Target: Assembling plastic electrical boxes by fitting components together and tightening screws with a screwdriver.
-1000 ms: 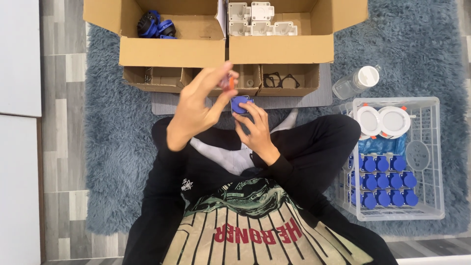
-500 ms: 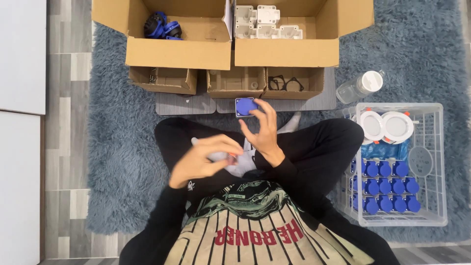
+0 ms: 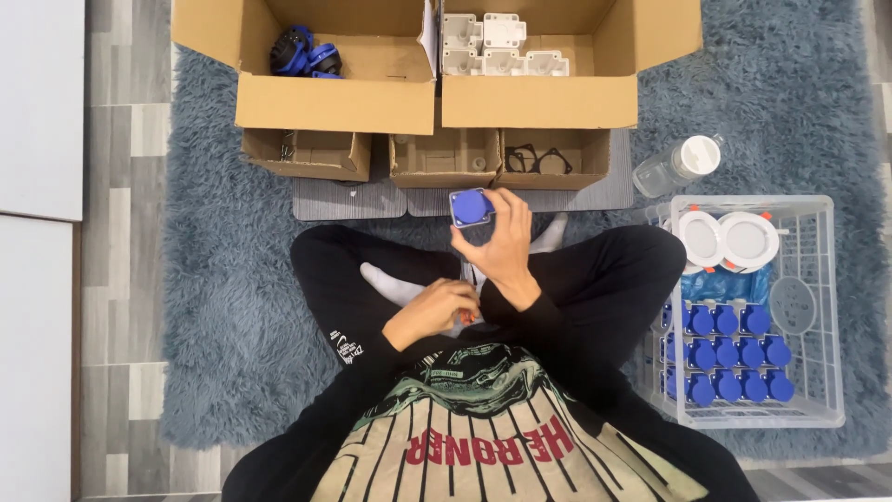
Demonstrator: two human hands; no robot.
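While the person sits cross-legged on the shaggy blue-grey rug [image 3: 223,307], the inspection runs left to right. At ten o'clock, the left cardboard box [image 3: 325,98] holds blue fittings [image 3: 305,54] in its far corner. Below it, three small open cartons [image 3: 311,153] rest on a grey mat [image 3: 348,200].

Left hand [image 3: 437,311]: lowered in the lap, fingers curled inward near a small red item; whether it grips anything cannot be told.

Right hand [image 3: 506,246]: raised at twelve o'clock, fingers closed around the blue square socket part [image 3: 471,206]. That part sits at the fingertips, at eleven o'clock from the palm, clear of the cartons and above the mat's near edge.

At one o'clock, the right cardboard box [image 3: 567,98] contains white housings [image 3: 497,46]. At two o'clock lies a clear bottle [image 3: 676,167] on its side. At three o'clock stands a clear crate [image 3: 818,307] with rows of blue sockets [image 3: 725,353] and two white round discs [image 3: 725,240].

Risk, as judged: the part is held by fingertips alone; a slackened pinch could drop it into the rug pile, where small pieces would be hard to find.
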